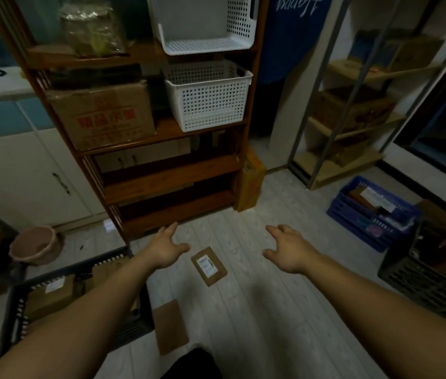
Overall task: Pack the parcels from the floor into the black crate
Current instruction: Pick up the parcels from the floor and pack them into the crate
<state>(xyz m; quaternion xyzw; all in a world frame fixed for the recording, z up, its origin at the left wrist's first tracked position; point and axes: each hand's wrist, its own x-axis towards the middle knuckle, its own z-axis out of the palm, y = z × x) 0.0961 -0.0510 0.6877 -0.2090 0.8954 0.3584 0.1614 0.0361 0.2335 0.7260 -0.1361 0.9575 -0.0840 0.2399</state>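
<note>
Contents of black crate (11, 318), perhaps parcels (49, 296), look blurred.

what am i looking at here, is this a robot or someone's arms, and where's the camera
No robot here: these are a person's two bare arms. There is one picture, from a wide-angle camera worn on the head, looking forward and down, which is why the room bends at the edges. The left hand and right hand reach out over the floor with fingers spread, holding nothing. Between them lies a small brown parcel with a white label; a second flat brown parcel lies nearer the person. At lower left is the black crate, with brown boxes already in it. A wooden shelf stands behind.
</note>
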